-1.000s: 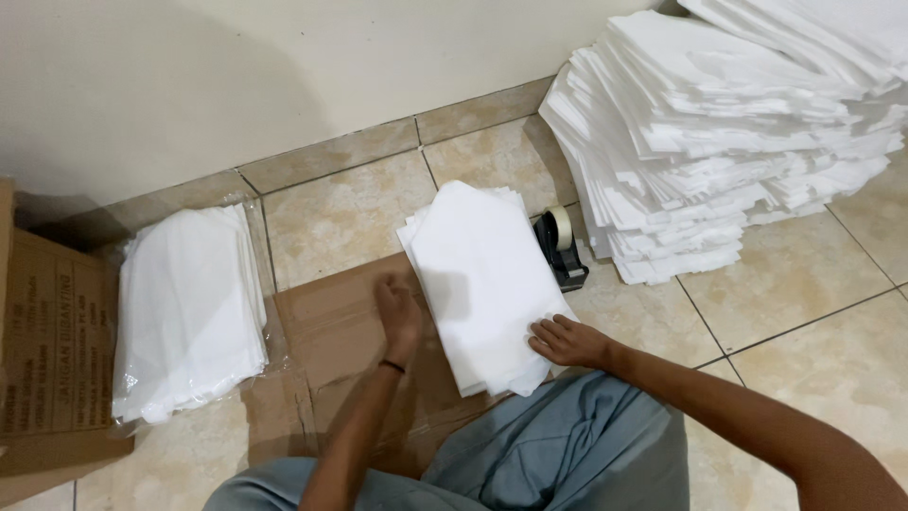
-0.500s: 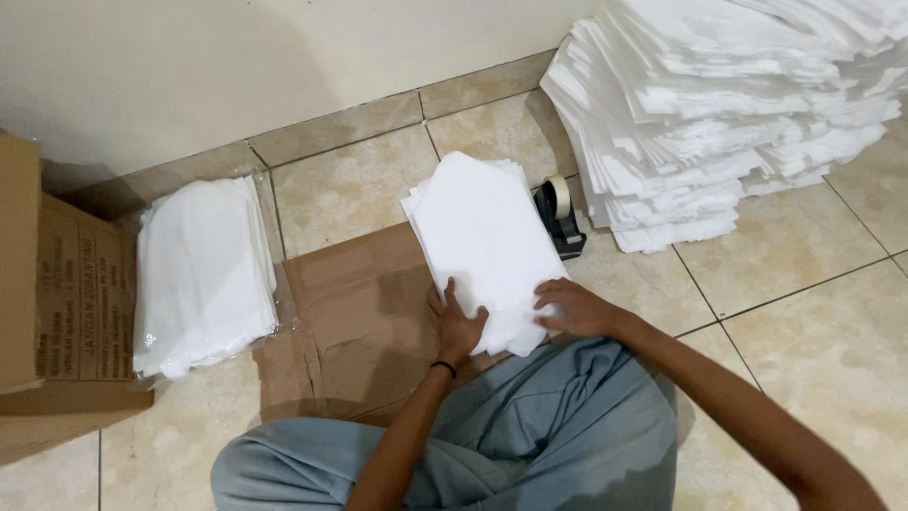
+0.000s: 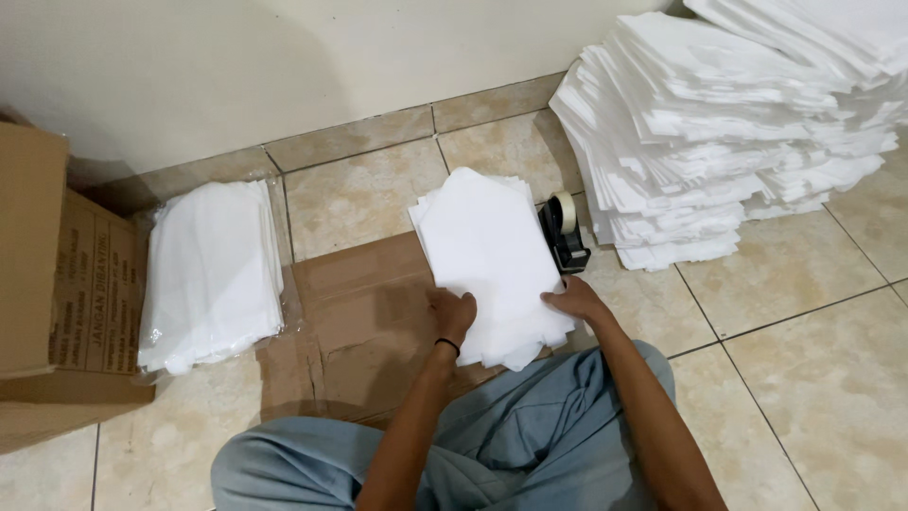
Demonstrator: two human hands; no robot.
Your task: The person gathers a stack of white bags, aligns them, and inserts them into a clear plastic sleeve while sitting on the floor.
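Observation:
A small stack of white folded sheets (image 3: 484, 248) lies partly on a flattened brown cardboard piece (image 3: 355, 322) on the tiled floor. My left hand (image 3: 452, 314) grips the stack's near left edge, fingers curled on it. My right hand (image 3: 573, 297) holds the near right edge of the same stack. Both forearms reach forward over my grey-blue trousers (image 3: 530, 435).
A black tape dispenser (image 3: 564, 232) stands just right of the stack. A large pile of white folded sheets (image 3: 728, 142) fills the back right. A plastic-wrapped white bundle (image 3: 213, 274) lies at left beside a brown cardboard box (image 3: 57, 284). A wall runs along the back.
My left hand has slid from the stack's left side to its near edge, and my right hand has shifted up to the near right edge. The view has drifted slightly.

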